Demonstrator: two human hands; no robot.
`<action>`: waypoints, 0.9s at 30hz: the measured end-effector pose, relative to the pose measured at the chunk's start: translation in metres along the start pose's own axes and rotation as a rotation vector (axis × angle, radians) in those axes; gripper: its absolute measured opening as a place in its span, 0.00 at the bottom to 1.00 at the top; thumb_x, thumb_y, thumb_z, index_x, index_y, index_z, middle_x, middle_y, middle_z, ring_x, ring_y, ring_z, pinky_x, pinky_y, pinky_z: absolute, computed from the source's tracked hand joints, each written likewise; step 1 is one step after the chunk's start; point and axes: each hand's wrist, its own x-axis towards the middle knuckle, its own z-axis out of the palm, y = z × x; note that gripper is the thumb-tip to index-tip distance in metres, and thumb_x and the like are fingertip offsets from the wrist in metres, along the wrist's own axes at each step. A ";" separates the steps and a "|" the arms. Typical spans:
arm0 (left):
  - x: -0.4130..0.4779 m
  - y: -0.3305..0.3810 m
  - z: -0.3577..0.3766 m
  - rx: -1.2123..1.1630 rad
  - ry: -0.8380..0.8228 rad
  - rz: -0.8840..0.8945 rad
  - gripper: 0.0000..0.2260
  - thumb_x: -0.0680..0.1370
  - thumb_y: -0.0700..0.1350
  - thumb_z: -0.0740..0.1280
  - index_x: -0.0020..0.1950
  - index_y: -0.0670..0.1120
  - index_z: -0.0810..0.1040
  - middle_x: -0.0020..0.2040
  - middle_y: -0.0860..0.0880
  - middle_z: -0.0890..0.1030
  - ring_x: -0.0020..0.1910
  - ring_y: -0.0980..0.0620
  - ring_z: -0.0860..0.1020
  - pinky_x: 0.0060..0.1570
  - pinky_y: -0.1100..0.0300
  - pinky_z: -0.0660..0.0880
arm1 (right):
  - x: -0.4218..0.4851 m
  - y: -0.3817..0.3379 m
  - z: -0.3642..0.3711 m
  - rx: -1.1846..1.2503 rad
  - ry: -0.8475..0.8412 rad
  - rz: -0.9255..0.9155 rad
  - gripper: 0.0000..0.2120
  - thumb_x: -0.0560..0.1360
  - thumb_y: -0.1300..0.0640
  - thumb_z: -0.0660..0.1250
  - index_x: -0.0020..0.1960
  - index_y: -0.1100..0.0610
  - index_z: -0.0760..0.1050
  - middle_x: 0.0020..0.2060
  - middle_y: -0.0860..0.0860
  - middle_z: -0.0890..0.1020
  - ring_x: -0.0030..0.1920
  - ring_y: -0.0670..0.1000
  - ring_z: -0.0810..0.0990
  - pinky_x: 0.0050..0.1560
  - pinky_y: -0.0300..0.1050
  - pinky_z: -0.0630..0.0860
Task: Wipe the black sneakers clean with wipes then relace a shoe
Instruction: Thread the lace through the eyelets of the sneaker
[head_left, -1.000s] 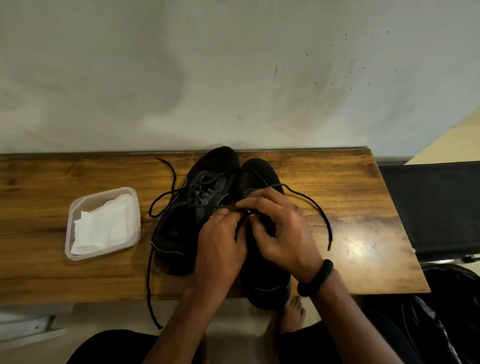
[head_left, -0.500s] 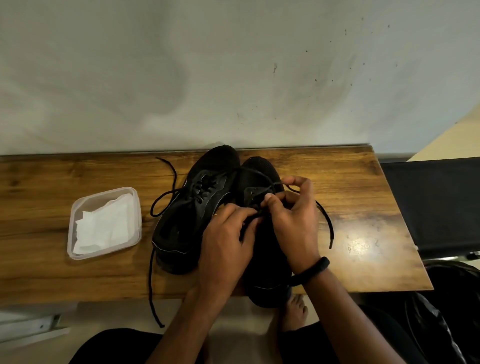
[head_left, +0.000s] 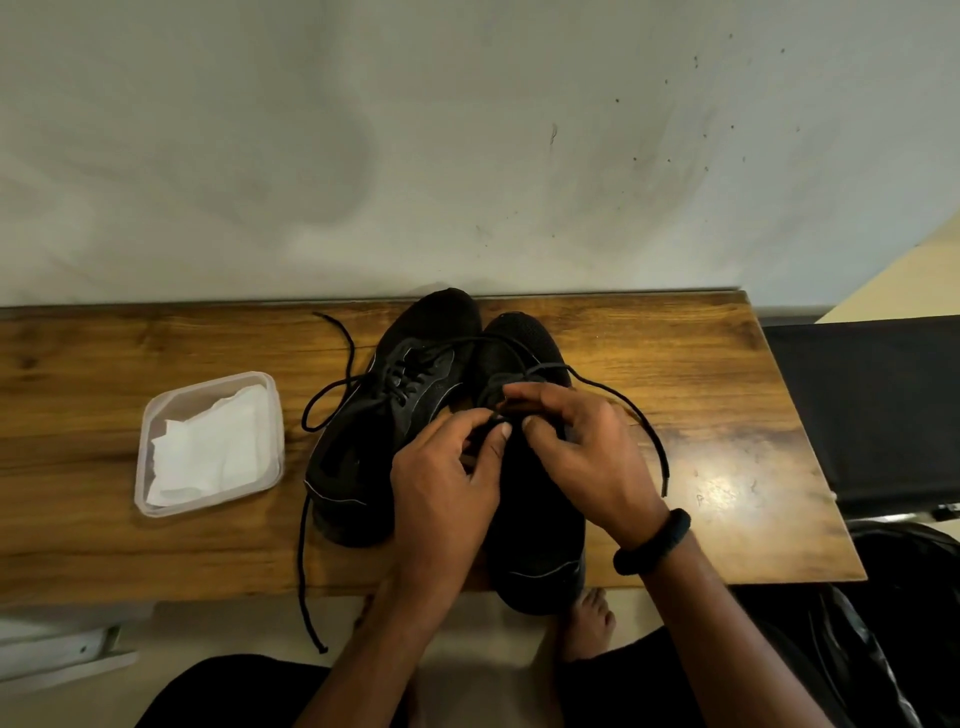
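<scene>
Right now your left hand and right hand meet over the right-hand sneaker, fingertips pinched on its black lace near the tongue. Both matte black sneakers sit side by side on the wooden table, toes toward the wall. Beside them, the left sneaker trails loose laces near the clear tub of white wipes.

dim warm light, glare on table, wide-angle edge bending.

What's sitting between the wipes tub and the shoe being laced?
In the head view, the other black sneaker lies between the wipes tub and the shoe being laced, with its loose lace trailing over the wood.
</scene>
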 end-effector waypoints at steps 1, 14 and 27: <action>0.000 -0.001 0.000 -0.009 0.006 -0.006 0.10 0.78 0.46 0.72 0.58 0.45 0.85 0.49 0.52 0.85 0.46 0.61 0.83 0.46 0.71 0.79 | -0.001 0.000 -0.002 -0.065 -0.022 -0.021 0.19 0.75 0.55 0.65 0.65 0.49 0.80 0.57 0.46 0.84 0.59 0.39 0.79 0.61 0.37 0.77; 0.003 0.001 0.000 -0.163 -0.003 -0.032 0.09 0.79 0.47 0.71 0.57 0.47 0.85 0.49 0.58 0.84 0.51 0.64 0.83 0.49 0.70 0.78 | 0.000 0.013 0.002 0.039 -0.088 0.041 0.09 0.77 0.51 0.67 0.44 0.56 0.78 0.53 0.48 0.75 0.56 0.50 0.75 0.57 0.52 0.77; 0.005 0.002 -0.005 -0.449 -0.178 -0.389 0.07 0.79 0.48 0.71 0.53 0.49 0.87 0.44 0.54 0.87 0.46 0.58 0.85 0.46 0.63 0.82 | -0.007 0.008 0.000 -0.384 0.105 -0.257 0.05 0.77 0.59 0.68 0.48 0.56 0.83 0.44 0.48 0.82 0.43 0.49 0.81 0.41 0.47 0.80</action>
